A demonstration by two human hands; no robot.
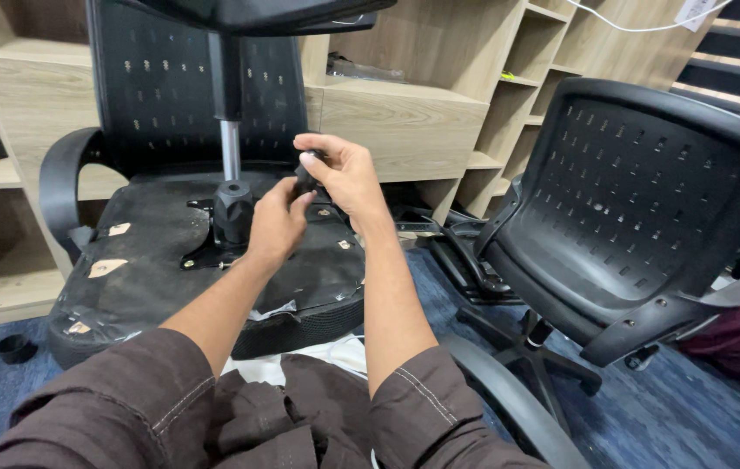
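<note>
An upturned black office chair seat [144, 260] lies in front of me, its underside up, with a black metal mechanism plate [213, 247] and a chrome gas cylinder [230, 149] standing from it. My left hand [274, 224] and my right hand [344, 174] meet just right of the cylinder. Both grip a small black knob or lever [305, 181] at the mechanism's side. The right fingers wrap it from above; the left fingers pinch it from below.
A second black mesh-back chair [639, 217] lies tilted at the right, its base [526, 347] on the blue carpet. Wooden shelving [404, 122] stands behind. A curved black armrest [509, 399] lies near my right elbow. A small black cap [15, 347] sits on the floor at left.
</note>
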